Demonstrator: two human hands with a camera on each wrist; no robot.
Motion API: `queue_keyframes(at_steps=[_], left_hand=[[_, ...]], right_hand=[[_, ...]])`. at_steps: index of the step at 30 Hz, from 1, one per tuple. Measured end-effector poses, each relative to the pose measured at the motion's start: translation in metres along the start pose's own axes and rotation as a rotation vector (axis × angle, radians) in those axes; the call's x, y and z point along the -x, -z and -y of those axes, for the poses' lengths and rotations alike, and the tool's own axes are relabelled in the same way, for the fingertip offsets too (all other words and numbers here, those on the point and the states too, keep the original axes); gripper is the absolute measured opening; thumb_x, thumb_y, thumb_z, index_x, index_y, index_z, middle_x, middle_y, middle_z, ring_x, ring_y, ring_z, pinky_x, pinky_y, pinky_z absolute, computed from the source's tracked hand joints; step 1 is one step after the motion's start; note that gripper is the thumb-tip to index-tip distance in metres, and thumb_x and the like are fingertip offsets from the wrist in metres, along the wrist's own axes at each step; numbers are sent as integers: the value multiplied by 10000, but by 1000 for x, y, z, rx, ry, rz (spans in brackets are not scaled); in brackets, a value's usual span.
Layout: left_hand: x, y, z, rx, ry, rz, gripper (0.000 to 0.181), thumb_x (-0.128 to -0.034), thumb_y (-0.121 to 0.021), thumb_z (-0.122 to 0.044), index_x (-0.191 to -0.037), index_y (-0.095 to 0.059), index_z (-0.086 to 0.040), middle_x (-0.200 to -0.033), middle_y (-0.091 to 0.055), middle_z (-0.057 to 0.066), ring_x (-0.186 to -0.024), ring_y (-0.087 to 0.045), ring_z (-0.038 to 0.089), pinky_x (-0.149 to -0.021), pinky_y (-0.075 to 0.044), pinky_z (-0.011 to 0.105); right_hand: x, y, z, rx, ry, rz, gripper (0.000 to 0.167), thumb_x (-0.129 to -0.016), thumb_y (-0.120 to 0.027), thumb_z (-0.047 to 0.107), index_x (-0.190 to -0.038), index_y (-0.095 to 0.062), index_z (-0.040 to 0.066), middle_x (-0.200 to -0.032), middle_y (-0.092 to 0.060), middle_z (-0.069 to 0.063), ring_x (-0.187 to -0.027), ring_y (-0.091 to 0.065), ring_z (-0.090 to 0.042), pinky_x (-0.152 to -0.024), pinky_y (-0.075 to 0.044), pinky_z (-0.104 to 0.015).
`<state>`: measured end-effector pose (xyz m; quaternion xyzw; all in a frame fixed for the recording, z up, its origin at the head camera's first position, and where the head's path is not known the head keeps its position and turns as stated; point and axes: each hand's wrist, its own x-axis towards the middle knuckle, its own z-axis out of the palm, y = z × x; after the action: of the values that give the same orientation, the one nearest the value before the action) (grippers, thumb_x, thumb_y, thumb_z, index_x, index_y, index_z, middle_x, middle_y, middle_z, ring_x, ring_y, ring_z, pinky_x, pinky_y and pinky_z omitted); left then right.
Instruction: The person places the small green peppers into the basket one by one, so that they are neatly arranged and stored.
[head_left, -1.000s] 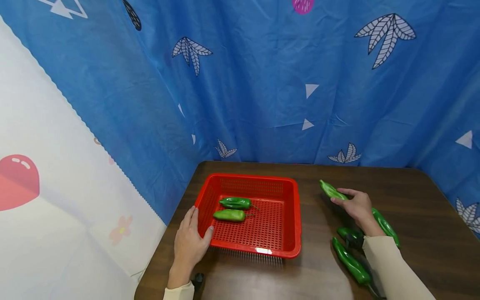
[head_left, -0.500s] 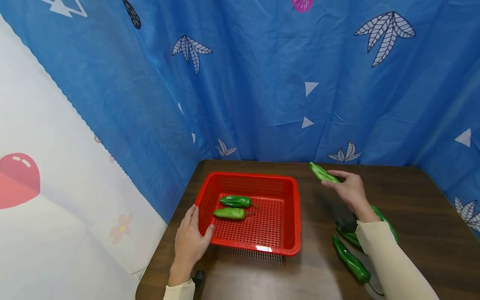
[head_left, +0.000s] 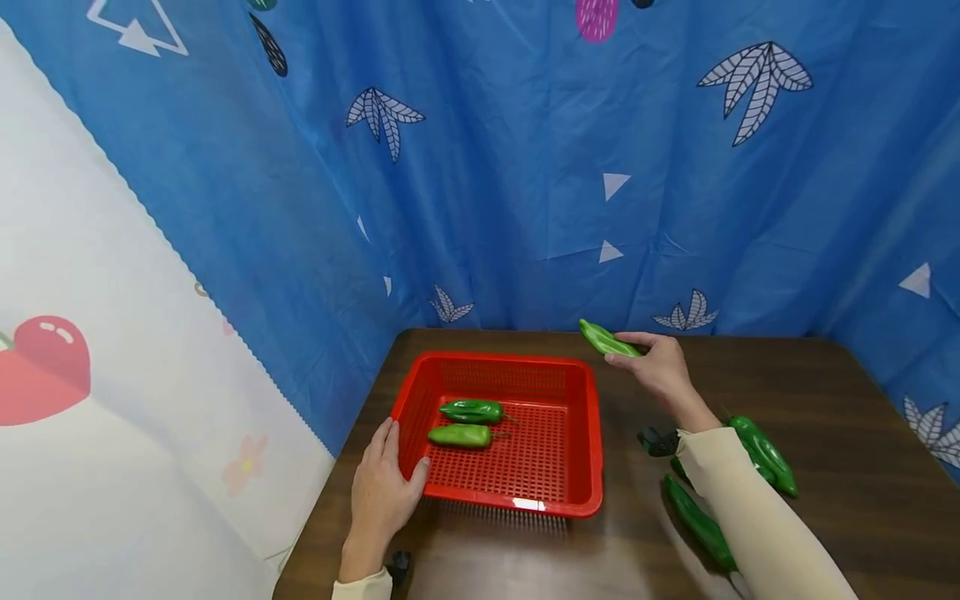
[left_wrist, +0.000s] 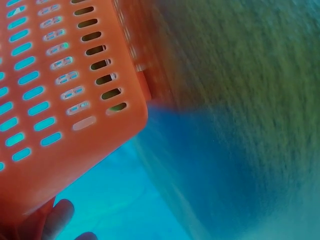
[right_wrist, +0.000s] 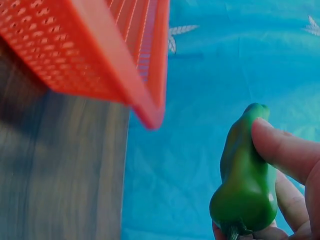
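A red plastic basket [head_left: 592,433] stands left of the table's middle, with a dark green pepper [head_left: 471,411] and a lighter green pepper [head_left: 459,435] lying in it. My left hand [head_left: 381,492] rests at its near left corner, fingers fairly straight along the side and thumb on the front rim. Up in the air beyond the basket's right side, my right hand [head_left: 658,367] pinches a light green pepper [head_left: 600,337] between thumb and fingers. In the right wrist view the held pepper [right_wrist: 245,185] has its stem end toward the camera, apart from the basket wall [right_wrist: 95,60].
Right of the basket, more green peppers lie on the brown table [head_left: 825,400]: one long pepper [head_left: 701,521] and others around a pepper [head_left: 765,454], partly hidden by the right sleeve [head_left: 750,500]. A blue curtain [head_left: 510,208] hangs behind the table, a white one [head_left: 150,467] at left.
My right hand has carried the light green pepper up and leftward, from above the table toward the basket. The left hand and basket keep their places.
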<state>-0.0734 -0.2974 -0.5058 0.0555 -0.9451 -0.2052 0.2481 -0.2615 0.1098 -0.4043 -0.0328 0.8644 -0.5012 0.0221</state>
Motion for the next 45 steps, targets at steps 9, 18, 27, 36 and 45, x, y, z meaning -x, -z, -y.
queue_keyframes(at_steps=[9,18,27,36,45], left_hand=[[5,0,1,-21,9,6,739,-841,-732,-354,-1428,-514,38,-1488,-494,174,-1261,-565,382,-949,-509,615],[-3,0,1,-25,2,13,733,-859,-701,-392,-1444,-510,7,-1502,-486,144,-1271,-558,371,-953,-515,592],[-3,0,4,-20,14,17,737,-856,-702,-393,-1449,-508,-1,-1507,-482,135,-1258,-559,367,-926,-524,586],[-2,1,1,-35,19,21,734,-859,-684,-408,-1448,-509,-7,-1509,-479,127,-1255,-561,358,-940,-523,583],[3,3,-5,-48,11,1,733,-842,-698,-388,-1434,-520,7,-1503,-487,139,-1238,-571,357,-922,-529,583]], right_hand=[[0,-37,30,-19,70,76,511,-859,-797,230,-1330,-658,88,-1362,-590,-202,-1045,-613,-298,-735,-545,-245],[-3,-76,55,-44,81,131,470,-844,-810,202,-1289,-691,111,-1313,-614,-193,-962,-616,-269,-714,-519,-270],[8,-128,51,-160,24,233,452,-811,-831,136,-1248,-715,130,-1192,-672,-160,-899,-666,-199,-707,-564,-277],[15,-168,47,-170,34,315,425,-810,-821,86,-1222,-722,122,-1173,-678,-118,-916,-655,-204,-793,-584,-387],[26,-199,43,-90,77,397,398,-778,-849,97,-1161,-750,145,-1171,-707,-78,-963,-653,-209,-783,-581,-340]])
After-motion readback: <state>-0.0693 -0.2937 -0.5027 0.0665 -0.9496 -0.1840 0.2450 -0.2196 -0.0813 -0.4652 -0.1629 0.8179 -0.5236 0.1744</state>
